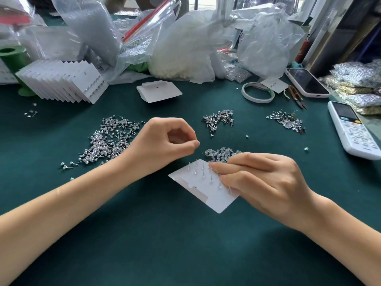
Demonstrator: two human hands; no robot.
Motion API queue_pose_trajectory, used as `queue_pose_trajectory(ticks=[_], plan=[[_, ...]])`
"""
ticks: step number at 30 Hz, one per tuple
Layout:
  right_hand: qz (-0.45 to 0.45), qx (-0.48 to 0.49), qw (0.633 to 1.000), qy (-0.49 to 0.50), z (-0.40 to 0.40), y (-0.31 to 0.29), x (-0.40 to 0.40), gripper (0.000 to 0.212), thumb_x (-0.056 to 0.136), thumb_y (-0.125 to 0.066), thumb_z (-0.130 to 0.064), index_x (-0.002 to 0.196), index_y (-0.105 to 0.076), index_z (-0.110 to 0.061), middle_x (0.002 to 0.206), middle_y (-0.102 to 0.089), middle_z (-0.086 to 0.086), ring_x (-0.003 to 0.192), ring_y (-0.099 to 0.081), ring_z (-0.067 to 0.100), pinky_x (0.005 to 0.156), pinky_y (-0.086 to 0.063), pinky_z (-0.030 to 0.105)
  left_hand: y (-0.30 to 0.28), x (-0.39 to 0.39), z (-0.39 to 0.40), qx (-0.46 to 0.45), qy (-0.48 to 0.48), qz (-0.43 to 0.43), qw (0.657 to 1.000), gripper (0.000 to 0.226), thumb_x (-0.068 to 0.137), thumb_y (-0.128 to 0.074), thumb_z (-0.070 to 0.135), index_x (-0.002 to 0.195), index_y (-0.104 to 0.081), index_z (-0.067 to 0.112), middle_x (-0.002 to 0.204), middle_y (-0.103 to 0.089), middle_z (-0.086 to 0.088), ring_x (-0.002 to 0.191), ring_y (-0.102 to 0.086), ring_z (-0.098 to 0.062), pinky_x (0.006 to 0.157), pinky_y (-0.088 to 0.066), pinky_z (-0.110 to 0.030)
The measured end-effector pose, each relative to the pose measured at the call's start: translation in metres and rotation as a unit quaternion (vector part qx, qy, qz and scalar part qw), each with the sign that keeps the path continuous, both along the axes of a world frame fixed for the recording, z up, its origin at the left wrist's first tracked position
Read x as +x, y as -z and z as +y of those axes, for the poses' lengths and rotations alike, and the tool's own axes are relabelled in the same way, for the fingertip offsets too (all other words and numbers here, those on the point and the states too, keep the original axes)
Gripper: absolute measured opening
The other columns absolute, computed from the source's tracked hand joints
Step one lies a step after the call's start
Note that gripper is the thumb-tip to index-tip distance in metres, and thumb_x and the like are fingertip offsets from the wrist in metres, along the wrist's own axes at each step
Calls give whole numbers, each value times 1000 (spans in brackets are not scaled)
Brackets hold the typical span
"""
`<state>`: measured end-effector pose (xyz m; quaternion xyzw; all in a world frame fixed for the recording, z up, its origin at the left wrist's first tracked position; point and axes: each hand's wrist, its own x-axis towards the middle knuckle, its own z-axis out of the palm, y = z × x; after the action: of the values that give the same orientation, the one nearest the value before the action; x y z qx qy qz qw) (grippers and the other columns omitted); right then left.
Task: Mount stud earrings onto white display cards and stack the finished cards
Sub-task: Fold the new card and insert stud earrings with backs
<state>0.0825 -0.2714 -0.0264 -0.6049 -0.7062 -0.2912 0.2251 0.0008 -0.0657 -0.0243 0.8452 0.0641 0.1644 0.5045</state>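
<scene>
A white display card (199, 187) lies face down on the green cloth, with several stud posts sticking up through it. My right hand (261, 180) rests on its right edge, fingers pinched at the posts; what they pinch is hidden. My left hand (167, 141) hovers just above and left of the card, thumb and forefinger pinched together; anything between them is too small to see. Loose stud earrings lie in a big pile (109, 139) to the left and two smaller piles (218, 119) (287, 120) further back. Clear backs (220, 153) sit behind the card.
A fanned stack of finished cards (61, 81) leans at the back left, blank cards (158, 90) at the back centre. Plastic bags (185, 48) crowd the rear. A tape roll (257, 92), snips (296, 98), a phone (308, 82) and a remote (352, 129) lie to the right.
</scene>
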Motion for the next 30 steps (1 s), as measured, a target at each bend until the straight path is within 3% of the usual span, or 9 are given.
queue_pose_trajectory(ticks=[3, 8, 13, 18, 26, 30], plan=[[-14, -5, 1000, -3, 1, 0, 0, 23, 81, -63, 9, 62, -66, -2, 88, -74, 5, 66, -62, 25, 50, -50, 33, -10, -5, -2, -45, 13, -6, 999, 8, 76, -74, 4, 77, -68, 9, 75, -72, -4, 66, -67, -12, 69, -55, -23], [-19, -14, 1000, -7, 2, -2, -2, 24, 82, -60, 9, 62, -66, -2, 87, -74, 6, 63, -62, 26, 49, -50, 33, -25, -18, -10, -65, 71, 4, 995, 7, 80, -69, 3, 84, -73, 8, 76, -73, 1, 70, -68, -7, 69, -52, -14], [-22, -12, 1000, -14, 4, -3, -4, 22, 80, -60, 7, 60, -66, -1, 87, -74, 7, 59, -63, 27, 46, -50, 33, -27, -29, -23, -56, 130, 15, 990, 6, 78, -68, 18, 82, -72, 16, 79, -72, 3, 72, -66, -7, 68, -53, -17], [-33, -14, 999, -13, 4, -2, -4, 18, 77, -65, 8, 61, -66, 0, 85, -74, 8, 58, -62, 27, 47, -50, 33, -27, -31, -23, -5, 135, -2, 991, 15, 78, -72, 2, 86, -70, 15, 79, -71, 6, 74, -65, -8, 73, -50, -19], [-54, -15, 998, -5, 5, -2, -4, 19, 79, -65, 7, 62, -67, -1, 87, -74, 8, 57, -61, 28, 45, -48, 32, -27, -31, -26, 53, 111, -16, 992, 12, 76, -70, 14, 84, -68, 22, 80, -70, 12, 81, -66, -5, 81, -47, -28], [-55, -17, 998, -3, 4, -1, -4, 19, 81, -64, 6, 64, -68, -1, 90, -75, 8, 59, -63, 27, 45, -48, 32, -26, -31, -26, 34, 131, -21, 991, 15, 77, -74, 1, 84, -67, 14, 79, -69, 9, 79, -66, -6, 76, -47, -14]])
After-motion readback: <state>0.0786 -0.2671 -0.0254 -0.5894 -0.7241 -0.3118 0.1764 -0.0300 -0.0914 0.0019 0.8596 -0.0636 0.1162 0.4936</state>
